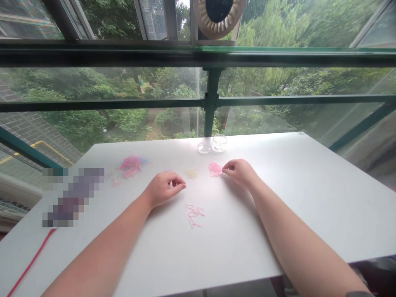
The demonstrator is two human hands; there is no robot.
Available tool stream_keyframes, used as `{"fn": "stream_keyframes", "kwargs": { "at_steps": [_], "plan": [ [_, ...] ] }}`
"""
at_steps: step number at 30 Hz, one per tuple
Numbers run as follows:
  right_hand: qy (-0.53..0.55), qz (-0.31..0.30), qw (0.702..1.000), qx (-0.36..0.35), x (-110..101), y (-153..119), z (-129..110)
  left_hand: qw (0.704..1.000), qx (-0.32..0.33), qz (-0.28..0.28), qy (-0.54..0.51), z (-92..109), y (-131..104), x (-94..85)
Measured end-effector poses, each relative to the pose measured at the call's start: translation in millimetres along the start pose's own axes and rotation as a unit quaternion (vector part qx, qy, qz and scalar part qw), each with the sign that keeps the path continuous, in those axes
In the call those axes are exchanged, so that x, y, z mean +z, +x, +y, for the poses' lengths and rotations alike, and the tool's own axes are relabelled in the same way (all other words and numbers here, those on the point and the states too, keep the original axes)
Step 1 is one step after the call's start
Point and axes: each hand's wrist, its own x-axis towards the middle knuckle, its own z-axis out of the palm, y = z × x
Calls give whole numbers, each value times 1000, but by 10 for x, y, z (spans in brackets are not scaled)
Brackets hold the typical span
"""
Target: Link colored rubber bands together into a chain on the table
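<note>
My right hand (239, 172) is closed in a pinch at the right edge of a small bright-pink pile of rubber bands (214, 169), its fingertips touching a band there. My left hand (163, 189) hovers over the table with curled fingers, thumb and forefinger drawn close together; whatever may be between them is too small to make out. Between the hands lies a small pile of pale yellow bands (191, 173). Several loose light-pink bands (194, 214) are scattered nearer to me. Behind my left hand, a few purplish bands (168, 170) are partly hidden.
A larger mixed pile of pink and blue bands (131, 165) lies at the left on the white table (247, 247). Two clear round containers or lids (219, 143) stand at the back edge. A blurred-out object (74, 198) with a red cord (31, 264) is far left. Windows lie beyond.
</note>
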Motion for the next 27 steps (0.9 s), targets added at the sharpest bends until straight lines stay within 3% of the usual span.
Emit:
{"fn": "stream_keyframes", "kwargs": {
  "at_steps": [20,24,27],
  "plan": [
    [-48,-9,998,-35,43,22,9,1000,5,-8,6,19,2,-4],
    [-42,11,998,-54,63,-47,-128,1000,9,-9,8,33,7,-3],
    [-19,-4,992,-123,189,-183,-346,999,25,-22,-1,44,11,21]
  ]
}}
